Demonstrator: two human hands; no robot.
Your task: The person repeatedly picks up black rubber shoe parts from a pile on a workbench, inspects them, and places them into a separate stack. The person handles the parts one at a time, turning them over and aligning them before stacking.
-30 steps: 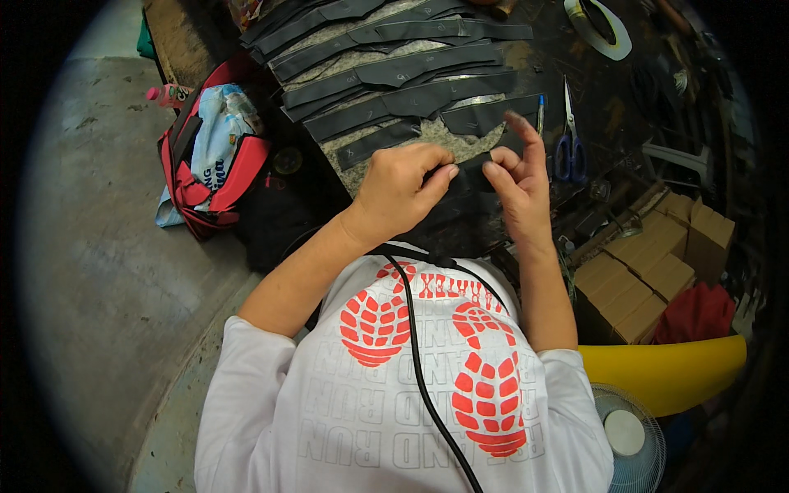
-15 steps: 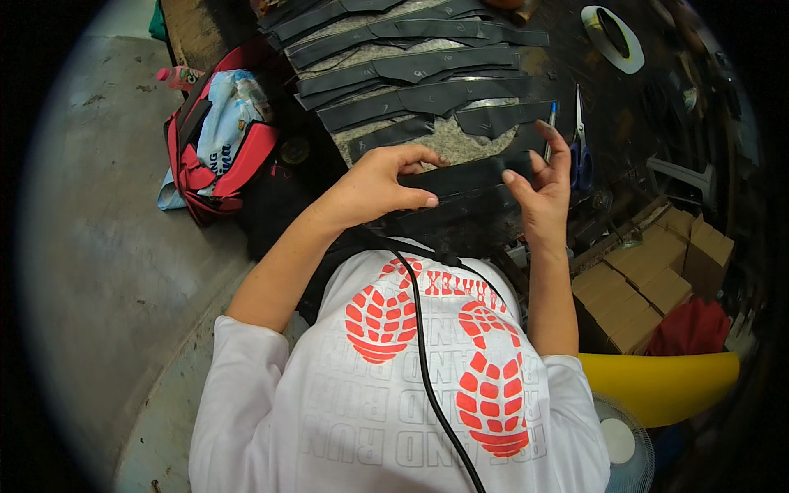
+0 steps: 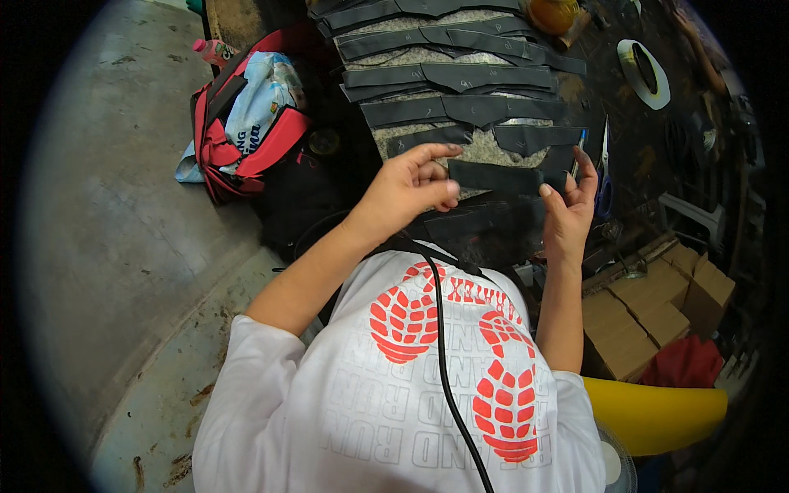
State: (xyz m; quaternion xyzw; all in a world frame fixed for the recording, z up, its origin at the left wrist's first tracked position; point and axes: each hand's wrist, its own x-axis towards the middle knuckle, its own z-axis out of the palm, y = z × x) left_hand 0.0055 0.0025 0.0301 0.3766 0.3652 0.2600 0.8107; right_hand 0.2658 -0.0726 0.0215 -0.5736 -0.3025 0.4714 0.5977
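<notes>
A black leather-like strip [image 3: 497, 177] is stretched sideways in front of me, above the near end of a speckled grey board [image 3: 486, 151]. My right hand [image 3: 569, 209] grips its right end, thumb on the near side and fingers behind. At the other end my left hand [image 3: 411, 182] has thumb and index finger apart, the other fingers curled; whether they still touch the strip's end cannot be made out. Rows of similar black cut pieces [image 3: 485, 76], with pale marks, lie on the board beyond my hands.
Blue-handled scissors [image 3: 605, 177] and a blue-tipped pen [image 3: 583, 138] lie right of the board. Farther off are a tape roll [image 3: 643, 74] and an orange round object [image 3: 552, 14]. Cardboard boxes [image 3: 637, 308] stand at right, a red bag [image 3: 226, 156] at left. A black cable [image 3: 444, 370] crosses my shirt.
My left hand has slid toward the strip's left end, and its fingers have come apart there. My right hand keeps its hold. The whole view has shifted, so the scene sits farther right.
</notes>
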